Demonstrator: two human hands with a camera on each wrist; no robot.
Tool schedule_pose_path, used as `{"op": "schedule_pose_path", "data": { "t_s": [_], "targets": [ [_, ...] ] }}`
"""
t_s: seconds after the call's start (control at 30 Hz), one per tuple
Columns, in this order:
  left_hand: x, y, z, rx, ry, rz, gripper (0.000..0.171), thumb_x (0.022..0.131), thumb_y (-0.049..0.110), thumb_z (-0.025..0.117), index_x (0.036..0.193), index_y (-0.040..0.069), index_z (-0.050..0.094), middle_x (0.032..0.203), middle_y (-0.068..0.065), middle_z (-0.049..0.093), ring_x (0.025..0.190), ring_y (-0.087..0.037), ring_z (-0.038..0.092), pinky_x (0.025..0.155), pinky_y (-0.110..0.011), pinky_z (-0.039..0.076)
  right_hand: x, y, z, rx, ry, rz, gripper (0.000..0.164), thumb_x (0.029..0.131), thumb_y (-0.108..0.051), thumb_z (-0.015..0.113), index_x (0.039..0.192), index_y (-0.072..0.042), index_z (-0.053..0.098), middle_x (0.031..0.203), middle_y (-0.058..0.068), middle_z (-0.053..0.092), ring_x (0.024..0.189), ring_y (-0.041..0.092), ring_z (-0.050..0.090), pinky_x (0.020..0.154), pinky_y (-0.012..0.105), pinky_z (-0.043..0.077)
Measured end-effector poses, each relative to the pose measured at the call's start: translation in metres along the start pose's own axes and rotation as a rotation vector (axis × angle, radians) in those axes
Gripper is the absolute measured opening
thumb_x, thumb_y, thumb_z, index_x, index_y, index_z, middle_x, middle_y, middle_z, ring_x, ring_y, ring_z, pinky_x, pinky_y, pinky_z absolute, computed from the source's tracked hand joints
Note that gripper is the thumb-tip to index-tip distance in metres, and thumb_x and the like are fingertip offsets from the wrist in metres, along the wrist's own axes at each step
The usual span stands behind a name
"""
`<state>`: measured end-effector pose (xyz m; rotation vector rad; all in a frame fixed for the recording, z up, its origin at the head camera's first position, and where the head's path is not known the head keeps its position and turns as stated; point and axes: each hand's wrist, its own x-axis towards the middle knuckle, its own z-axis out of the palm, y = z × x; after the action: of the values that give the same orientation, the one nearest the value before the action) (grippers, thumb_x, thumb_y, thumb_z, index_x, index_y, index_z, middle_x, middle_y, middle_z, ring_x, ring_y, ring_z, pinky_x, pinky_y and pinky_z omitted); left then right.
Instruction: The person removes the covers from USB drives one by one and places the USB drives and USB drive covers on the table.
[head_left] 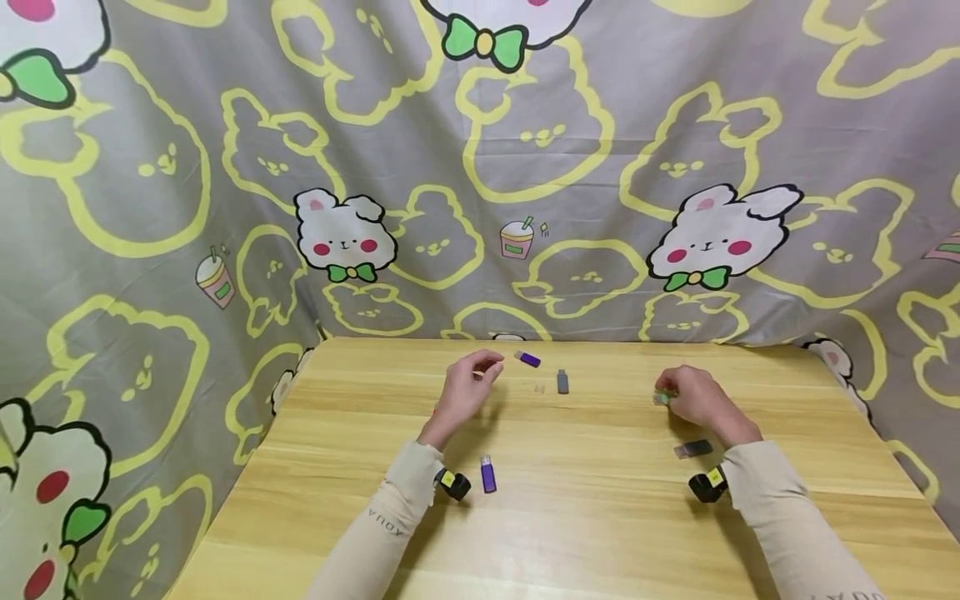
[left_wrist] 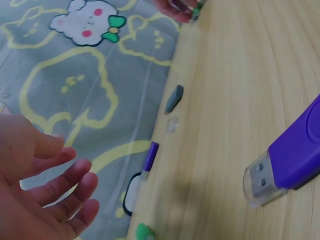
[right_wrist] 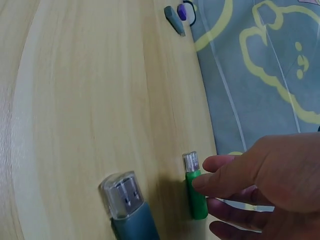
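Note:
My right hand pinches a green USB stick with a clear cap over its plug, thumb lying on its side; whether it touches the table cannot be told. A dark blue-grey USB stick, also capped, lies by the right wrist. Above the table's left part hovers my left hand, fingers loosely bent around nothing. Just beyond its fingertips is a purple USB stick. Another purple USB stick with a clear cap lies near the left wrist. A green piece shows only partly in the left wrist view.
A grey USB stick lies toward the back of the wooden table, beside a small clear piece. Patterned grey cloth hangs behind the table's back edge and at both sides. Each wrist wears a black camera.

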<state>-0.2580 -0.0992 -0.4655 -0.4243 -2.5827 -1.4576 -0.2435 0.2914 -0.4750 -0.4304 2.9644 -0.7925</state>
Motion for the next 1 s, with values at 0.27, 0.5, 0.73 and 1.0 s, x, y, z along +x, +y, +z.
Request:
{"op": "schedule_pose_path", "data": {
  "t_s": [0.27, 0.5, 0.73, 1.0],
  "targets": [
    [-0.013, -0.003, -0.021, -0.161, 0.108, 0.034, 0.019, 0.102, 0.014, 0.066, 0.117, 0.005, 0.074, 0.112, -0.011, 0.074, 0.103, -0.026, 0.069, 0.092, -0.043, 0.056, 0.003, 0.002, 0.009, -0.003, 0.026, -0.016, 0.009, 0.082, 0.006, 0.074, 0.089, 0.0, 0.073, 0.087, 0.011, 0.071, 0.083, 0.029, 0.064, 0.078, 0.053, 0.054],
    [-0.014, 0.006, -0.043, -0.306, 0.172, 0.102, 0.024, 0.104, 0.008, 0.061, 0.122, -0.007, 0.069, 0.114, -0.024, 0.071, 0.107, -0.039, 0.067, 0.094, -0.033, 0.054, 0.014, -0.006, 0.014, 0.01, 0.027, 0.008, 0.011, 0.084, 0.006, 0.073, 0.092, 0.0, 0.073, 0.088, 0.011, 0.069, 0.081, 0.027, 0.061, 0.076, 0.049, 0.052],
    [-0.013, 0.01, -0.037, -0.398, 0.168, 0.138, 0.021, 0.104, 0.009, 0.062, 0.117, -0.005, 0.07, 0.108, -0.022, 0.072, 0.104, -0.043, 0.066, 0.09, -0.024, 0.054, 0.005, -0.007, 0.006, 0.031, 0.036, 0.042, 0.012, 0.084, 0.007, 0.073, 0.088, -0.002, 0.066, 0.082, 0.007, 0.062, 0.074, 0.024, 0.053, 0.068, 0.041, 0.046],
    [-0.015, 0.01, -0.024, -0.459, 0.136, 0.138, 0.024, 0.103, 0.008, 0.062, 0.118, -0.009, 0.069, 0.11, -0.026, 0.071, 0.106, -0.045, 0.065, 0.093, -0.025, 0.054, -0.006, -0.011, -0.005, 0.062, 0.115, 0.017, 0.015, 0.085, 0.009, 0.07, 0.093, -0.001, 0.064, 0.084, 0.01, 0.064, 0.076, 0.024, 0.056, 0.067, 0.039, 0.048]
  ]
}}
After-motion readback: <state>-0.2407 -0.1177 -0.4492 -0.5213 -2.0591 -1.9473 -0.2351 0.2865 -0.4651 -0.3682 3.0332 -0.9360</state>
